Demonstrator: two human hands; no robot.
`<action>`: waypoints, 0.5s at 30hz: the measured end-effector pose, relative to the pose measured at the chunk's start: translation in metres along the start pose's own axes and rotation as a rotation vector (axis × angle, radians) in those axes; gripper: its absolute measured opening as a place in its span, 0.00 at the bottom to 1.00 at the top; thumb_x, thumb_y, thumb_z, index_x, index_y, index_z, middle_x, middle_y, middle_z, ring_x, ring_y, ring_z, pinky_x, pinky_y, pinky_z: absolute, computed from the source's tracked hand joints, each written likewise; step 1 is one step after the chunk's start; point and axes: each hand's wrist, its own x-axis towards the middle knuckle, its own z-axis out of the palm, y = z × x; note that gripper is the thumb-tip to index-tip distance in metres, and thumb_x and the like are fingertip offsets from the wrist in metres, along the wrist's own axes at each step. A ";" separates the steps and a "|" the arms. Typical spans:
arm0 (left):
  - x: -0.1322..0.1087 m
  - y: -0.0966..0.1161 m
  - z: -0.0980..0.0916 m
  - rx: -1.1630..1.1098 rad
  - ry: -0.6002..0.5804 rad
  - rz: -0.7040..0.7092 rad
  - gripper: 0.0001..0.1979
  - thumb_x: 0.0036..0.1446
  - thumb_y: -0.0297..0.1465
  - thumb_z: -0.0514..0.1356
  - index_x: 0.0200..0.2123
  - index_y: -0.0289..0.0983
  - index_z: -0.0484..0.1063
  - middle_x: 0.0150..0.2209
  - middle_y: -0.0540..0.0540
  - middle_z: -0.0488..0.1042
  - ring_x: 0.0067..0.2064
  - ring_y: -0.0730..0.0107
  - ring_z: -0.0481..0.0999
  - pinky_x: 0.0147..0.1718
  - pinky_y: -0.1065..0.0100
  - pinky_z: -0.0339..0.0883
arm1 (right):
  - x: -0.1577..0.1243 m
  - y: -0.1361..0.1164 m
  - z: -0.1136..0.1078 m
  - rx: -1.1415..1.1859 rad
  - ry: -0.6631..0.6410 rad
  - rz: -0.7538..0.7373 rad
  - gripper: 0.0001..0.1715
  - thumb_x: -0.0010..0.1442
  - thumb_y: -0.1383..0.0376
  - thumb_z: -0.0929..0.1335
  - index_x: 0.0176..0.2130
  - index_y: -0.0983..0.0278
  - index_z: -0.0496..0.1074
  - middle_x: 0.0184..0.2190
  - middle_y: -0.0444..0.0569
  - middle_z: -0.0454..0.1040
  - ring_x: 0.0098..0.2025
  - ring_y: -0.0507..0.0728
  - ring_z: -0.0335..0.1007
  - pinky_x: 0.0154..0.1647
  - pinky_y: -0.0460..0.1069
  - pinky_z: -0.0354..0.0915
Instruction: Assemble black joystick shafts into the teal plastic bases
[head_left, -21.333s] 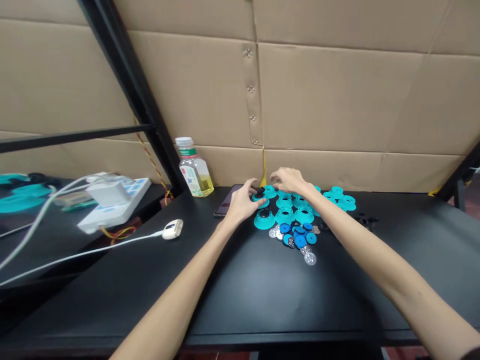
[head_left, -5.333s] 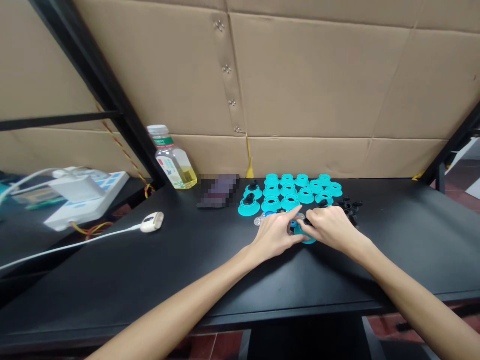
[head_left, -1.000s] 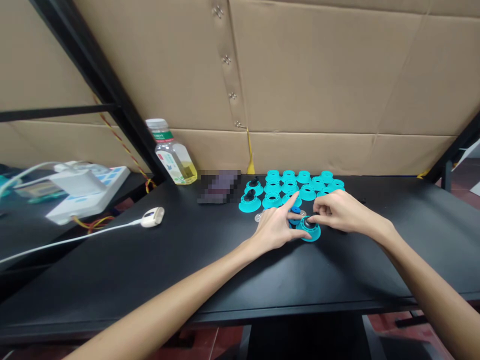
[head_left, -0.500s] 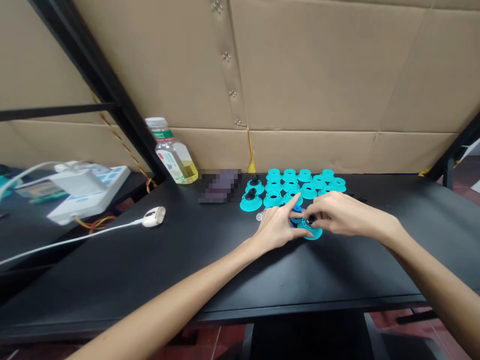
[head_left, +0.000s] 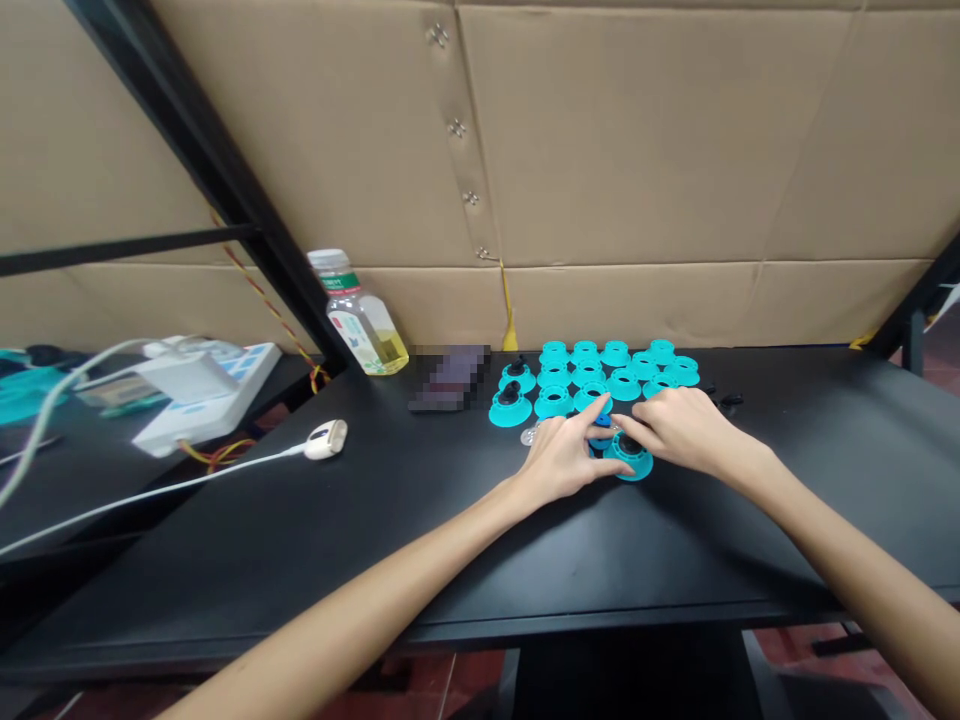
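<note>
My left hand [head_left: 562,455] curves around a turquoise flanged plastic ring [head_left: 636,470], its thumb on the near edge and its index finger stretched out. Inside that ring sits a black plastic piece [head_left: 628,443]. The closed fingers of my right hand [head_left: 679,430] reach onto the black piece from the right and partly cover it. A blue part [head_left: 600,432] shows between the left fingers, mostly hidden. Left of that hand lies a small clear disc [head_left: 529,436].
Several turquoise rings [head_left: 553,376] stand in rows behind my hands. Two turquoise rings with black pieces [head_left: 511,402] stand at their left. Small black parts [head_left: 729,399] lie to the right. A bottle [head_left: 367,325], a blurred dark object [head_left: 450,378] and a cabled white device [head_left: 326,440] are further left.
The black piece has gone lower into the turquoise ring, and my right fingers have shifted over it. The whole view has moved slightly.
</note>
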 end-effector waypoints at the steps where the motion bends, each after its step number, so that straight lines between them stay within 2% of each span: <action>1: 0.000 0.000 0.000 0.007 0.002 0.002 0.49 0.43 0.51 0.67 0.65 0.38 0.56 0.36 0.46 0.82 0.42 0.55 0.80 0.38 0.65 0.68 | -0.001 -0.002 0.000 -0.013 -0.024 0.013 0.33 0.69 0.55 0.53 0.31 0.67 0.77 0.27 0.55 0.76 0.25 0.53 0.66 0.25 0.48 0.41; 6: -0.001 0.001 0.000 0.014 -0.007 0.011 0.45 0.44 0.49 0.68 0.62 0.38 0.60 0.40 0.46 0.81 0.41 0.57 0.80 0.35 0.67 0.67 | -0.006 -0.007 -0.009 -0.036 -0.072 0.032 0.34 0.69 0.58 0.50 0.35 0.66 0.78 0.26 0.56 0.76 0.26 0.55 0.69 0.25 0.49 0.42; 10: -0.001 0.000 0.001 0.013 0.000 0.052 0.42 0.45 0.50 0.67 0.61 0.39 0.62 0.43 0.46 0.80 0.39 0.59 0.80 0.31 0.68 0.65 | -0.010 -0.004 -0.009 0.026 -0.070 -0.019 0.28 0.66 0.57 0.57 0.27 0.66 0.76 0.24 0.53 0.75 0.25 0.54 0.67 0.24 0.48 0.42; 12: 0.000 0.000 0.001 0.029 0.004 0.057 0.41 0.45 0.50 0.67 0.60 0.39 0.64 0.41 0.46 0.81 0.37 0.61 0.79 0.29 0.69 0.63 | -0.010 -0.004 -0.006 0.046 -0.060 -0.013 0.31 0.67 0.54 0.57 0.24 0.67 0.75 0.23 0.52 0.75 0.24 0.53 0.66 0.24 0.48 0.42; 15: 0.000 0.000 0.001 0.067 0.012 0.035 0.38 0.45 0.50 0.67 0.57 0.39 0.68 0.31 0.48 0.81 0.32 0.63 0.78 0.27 0.71 0.60 | -0.009 -0.009 -0.005 0.010 -0.028 0.020 0.37 0.67 0.49 0.54 0.25 0.68 0.75 0.21 0.54 0.73 0.24 0.53 0.65 0.24 0.48 0.41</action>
